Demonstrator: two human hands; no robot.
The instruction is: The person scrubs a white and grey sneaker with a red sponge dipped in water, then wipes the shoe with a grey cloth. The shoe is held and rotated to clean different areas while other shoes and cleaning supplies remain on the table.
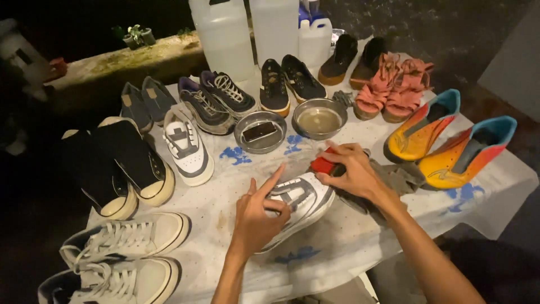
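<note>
The sneaker under the left hand is white with grey stripes, like its mate at far left, and the brush in the right hand is red. The desk cloth is white with small dots and blue flower prints. At right lie orange-yellow boots with teal collars, and beyond them coral-pink sandals; at near left are off-white lace-up sneakers.

Around the white sneaker, bare cloth lies open to its left and at the near table edge. Just behind it, two metal bowls block the way. To its right, a grey rag and orange boots crowd in.
</note>
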